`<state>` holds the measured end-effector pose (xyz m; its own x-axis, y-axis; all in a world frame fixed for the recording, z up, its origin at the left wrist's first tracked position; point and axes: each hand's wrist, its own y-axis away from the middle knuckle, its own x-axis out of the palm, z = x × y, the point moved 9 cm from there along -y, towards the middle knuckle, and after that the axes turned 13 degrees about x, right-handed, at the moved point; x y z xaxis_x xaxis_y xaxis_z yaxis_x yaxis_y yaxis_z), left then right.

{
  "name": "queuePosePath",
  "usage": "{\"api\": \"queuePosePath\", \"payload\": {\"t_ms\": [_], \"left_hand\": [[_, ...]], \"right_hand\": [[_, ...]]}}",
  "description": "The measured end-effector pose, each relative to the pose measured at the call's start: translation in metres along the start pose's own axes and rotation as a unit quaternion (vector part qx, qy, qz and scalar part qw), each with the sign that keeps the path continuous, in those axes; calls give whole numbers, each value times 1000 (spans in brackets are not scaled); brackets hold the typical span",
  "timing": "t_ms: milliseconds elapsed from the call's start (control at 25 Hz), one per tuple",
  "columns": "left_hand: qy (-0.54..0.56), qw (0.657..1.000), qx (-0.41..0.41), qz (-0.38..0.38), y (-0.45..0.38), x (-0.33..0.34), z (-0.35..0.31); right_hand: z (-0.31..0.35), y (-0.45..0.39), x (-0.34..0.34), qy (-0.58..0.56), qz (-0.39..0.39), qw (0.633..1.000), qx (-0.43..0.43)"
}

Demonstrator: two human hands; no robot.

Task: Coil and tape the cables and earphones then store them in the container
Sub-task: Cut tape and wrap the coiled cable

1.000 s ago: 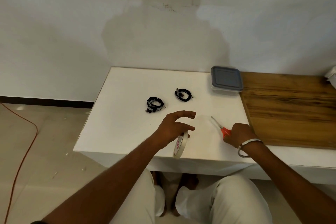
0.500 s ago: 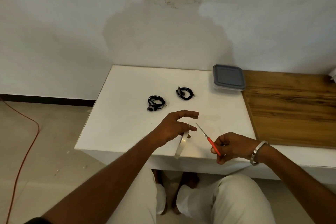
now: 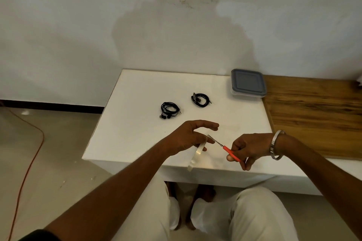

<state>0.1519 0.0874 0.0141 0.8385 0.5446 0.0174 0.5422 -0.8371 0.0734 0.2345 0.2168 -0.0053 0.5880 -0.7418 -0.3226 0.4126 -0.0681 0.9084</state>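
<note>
Over the near edge of the white table (image 3: pixel 137 143), the left hand (image 3: pixel 188 139) holds a roll of tape (image 3: pixel 196 155), pinching it between thumb and lower fingers while the index finger stretches forward. Just beside it, the right hand (image 3: pixel 252 147) is closed around the red handles of a pair of scissors (image 3: pixel 225 146), whose slightly parted blades point at the top of the tape, close to the left fingers. A metal bangle (image 3: pixel 275 144) sits on the right wrist. Farther back on the table lie two black coiled bundles, apart from each other: the earphones (image 3: pixel 169 109) on the left and a cable (image 3: pixel 200 99) to their right. A container (image 3: pixel 247 84) with its grey lid on stands at the table's far right corner, next to a wooden board (image 3: pixel 317 115).
</note>
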Motion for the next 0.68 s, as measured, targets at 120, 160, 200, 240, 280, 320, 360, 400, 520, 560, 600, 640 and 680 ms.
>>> {"api": "queuePosePath", "payload": {"t_ms": [120,160,200,240,280,320,360,400,520,560,600,640,680], "left_hand": [[-11,1000,0,17,1,6,-1],[-14,1000,1,23,1,8,-2],[-16,999,0,27,2,10,-2],[-15,999,-2,30,2,11,-2],[-15,999,-4,32,2,12,-1],[-16,999,-6,32,2,12,-2],[-18,999,-6,32,2,12,-2],[-22,999,-6,31,2,12,-2],[-30,999,-5,30,2,11,-1],[-28,999,-6,30,2,11,-1],[-26,999,-8,29,2,10,-1],[-25,999,-9,28,2,10,-1],[-25,999,-8,28,3,10,-1]], "right_hand": [[6,-1,0,-1,10,1000,-6],[8,-1,1,5,15,1000,-8],[9,-2,1,13,20,1000,-9],[10,-2,2,20,25,999,-10],[11,-3,2,26,28,999,-11],[12,-3,2,29,31,999,-13],[13,-3,2,32,34,999,-15],[13,-3,1,35,35,999,-17],[14,-4,0,43,29,998,-27],[14,-4,0,46,28,998,-31],[15,-4,0,53,26,998,-36],[15,-4,0,62,24,997,-43],[16,-3,0,68,23,996,-49]]}}
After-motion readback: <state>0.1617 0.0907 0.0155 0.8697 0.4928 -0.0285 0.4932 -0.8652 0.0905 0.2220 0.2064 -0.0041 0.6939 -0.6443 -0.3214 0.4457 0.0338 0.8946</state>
